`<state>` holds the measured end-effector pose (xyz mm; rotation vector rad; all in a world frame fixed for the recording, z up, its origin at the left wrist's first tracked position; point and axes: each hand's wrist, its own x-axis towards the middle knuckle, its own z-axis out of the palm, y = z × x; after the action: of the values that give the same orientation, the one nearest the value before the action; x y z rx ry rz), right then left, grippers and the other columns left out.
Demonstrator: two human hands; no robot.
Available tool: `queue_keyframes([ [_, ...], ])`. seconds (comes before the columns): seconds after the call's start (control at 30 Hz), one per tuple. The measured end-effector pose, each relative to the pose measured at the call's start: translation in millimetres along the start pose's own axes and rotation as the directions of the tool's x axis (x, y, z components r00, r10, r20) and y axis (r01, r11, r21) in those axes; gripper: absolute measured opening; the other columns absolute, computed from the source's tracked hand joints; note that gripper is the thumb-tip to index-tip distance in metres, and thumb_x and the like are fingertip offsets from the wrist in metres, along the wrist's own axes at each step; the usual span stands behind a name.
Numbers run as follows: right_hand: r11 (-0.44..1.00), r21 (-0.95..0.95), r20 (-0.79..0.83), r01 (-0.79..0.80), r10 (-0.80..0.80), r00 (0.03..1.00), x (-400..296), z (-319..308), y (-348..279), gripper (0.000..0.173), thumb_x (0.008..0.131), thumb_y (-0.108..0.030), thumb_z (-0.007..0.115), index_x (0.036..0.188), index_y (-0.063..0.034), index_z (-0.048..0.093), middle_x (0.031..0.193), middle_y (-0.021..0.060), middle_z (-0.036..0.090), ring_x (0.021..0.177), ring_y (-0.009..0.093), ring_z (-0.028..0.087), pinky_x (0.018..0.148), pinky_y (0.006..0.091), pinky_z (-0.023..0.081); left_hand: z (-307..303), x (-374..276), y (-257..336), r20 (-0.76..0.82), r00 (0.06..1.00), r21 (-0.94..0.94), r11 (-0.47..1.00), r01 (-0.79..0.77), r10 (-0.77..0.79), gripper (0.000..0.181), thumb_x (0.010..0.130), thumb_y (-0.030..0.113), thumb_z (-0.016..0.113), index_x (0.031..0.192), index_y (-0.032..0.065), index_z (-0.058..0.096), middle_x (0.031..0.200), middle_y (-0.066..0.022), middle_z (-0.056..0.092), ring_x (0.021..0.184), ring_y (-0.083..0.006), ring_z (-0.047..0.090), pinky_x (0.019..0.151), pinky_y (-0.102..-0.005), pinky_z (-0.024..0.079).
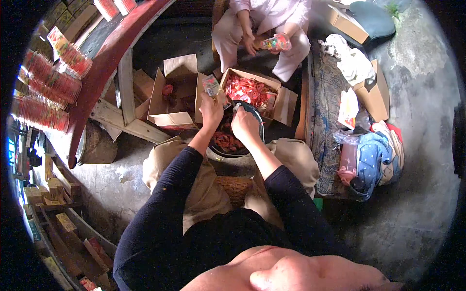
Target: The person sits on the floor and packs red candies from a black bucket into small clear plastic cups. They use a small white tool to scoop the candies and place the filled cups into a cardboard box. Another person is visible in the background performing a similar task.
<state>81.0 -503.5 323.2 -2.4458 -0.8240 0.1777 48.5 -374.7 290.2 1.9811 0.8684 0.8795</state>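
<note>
My left hand (212, 111) grips a small printed packet or clear plastic cup (211, 86) above the far side of a dark round tub (233, 154). My right hand (244, 122) is over the tub's right half, its fingers pinched around a small pale scrap (237, 106) too small to make out. Inside the tub lie reddish-brown pieces (227, 141). Just beyond it, an open cardboard box (278, 85) is filled with small red and clear wrapped pieces (247, 88). Another open cardboard box (174, 120) stands to the left, with a red round item (167, 89) inside.
Across from me a seated person (269, 22) holds a printed clear cup (277, 43). Stacked red printed cups (54, 82) line a red-edged table (89, 80) at left. A patterned bench (324, 145) at right carries clothes (375, 156) and a pink bottle (348, 160).
</note>
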Motion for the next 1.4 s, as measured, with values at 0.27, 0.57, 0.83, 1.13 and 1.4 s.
queue_keyframes([
  [0.27, 0.996, -0.088, -0.045, 0.032, -0.036, 0.998, -10, -3, -13, 0.017, 0.091, -0.013, 0.044, 0.089, -0.0001, 0.055, 0.073, 0.0228, 0.066, 0.068, 0.039, 0.067, 0.062, 0.0473, 0.054, 3, 9, -10, -0.086, 0.983, 0.138, 0.979, -0.149, 0.162, 0.037, 0.090, 0.022, 0.060, 0.108, -0.0039, 0.041, 0.094, -0.0247, 0.061, 0.088, -0.0389, 0.064, 0.075, -0.0458, 0.049],
  [0.57, 0.991, 0.006, 0.146, -0.130, 0.128, 0.981, 14, 25, 12, 0.029, 0.091, -0.025, 0.051, 0.093, 0.0020, 0.061, 0.087, 0.0263, 0.067, 0.085, 0.041, 0.066, 0.077, 0.0481, 0.052, 2, -16, 27, 0.010, 0.965, -0.036, 0.965, -0.260, 0.261, 0.035, 0.087, 0.021, 0.062, 0.100, -0.0055, 0.043, 0.088, -0.0260, 0.060, 0.084, -0.0437, 0.059, 0.074, -0.0520, 0.041],
  [0.83, 0.999, -0.030, 0.097, -0.014, 0.017, 0.995, -2, -5, 8, 0.020, 0.087, -0.009, 0.044, 0.095, 0.0031, 0.057, 0.076, 0.0269, 0.065, 0.075, 0.041, 0.067, 0.068, 0.0494, 0.054, -25, 4, 26, 0.050, 0.991, -0.196, 0.974, -0.109, 0.121, 0.038, 0.091, 0.022, 0.061, 0.114, -0.0023, 0.043, 0.100, -0.0212, 0.062, 0.091, -0.0304, 0.063, 0.079, -0.0387, 0.049],
  [1.13, 0.985, -0.098, -0.119, 0.145, -0.156, 0.981, -22, -17, -7, 0.013, 0.090, -0.013, 0.046, 0.087, -0.0016, 0.053, 0.067, 0.0186, 0.065, 0.060, 0.035, 0.066, 0.058, 0.0439, 0.055, -28, 7, 30, -0.025, 0.998, -0.108, 0.992, -0.067, 0.065, 0.049, 0.088, 0.028, 0.062, 0.118, -0.0015, 0.036, 0.103, -0.0239, 0.061, 0.093, -0.0352, 0.064, 0.080, -0.0422, 0.049],
  [1.4, 0.970, -0.201, -0.084, 0.138, -0.158, 0.984, -23, -3, -8, 0.010, 0.090, -0.012, 0.046, 0.088, -0.0039, 0.052, 0.074, 0.0170, 0.066, 0.066, 0.032, 0.068, 0.053, 0.0404, 0.055, -26, 2, 35, -0.031, 0.999, -0.053, 0.999, 0.004, -0.006, 0.047, 0.090, 0.026, 0.061, 0.115, -0.0026, 0.033, 0.101, -0.0257, 0.060, 0.093, -0.0366, 0.063, 0.081, -0.0426, 0.048],
])
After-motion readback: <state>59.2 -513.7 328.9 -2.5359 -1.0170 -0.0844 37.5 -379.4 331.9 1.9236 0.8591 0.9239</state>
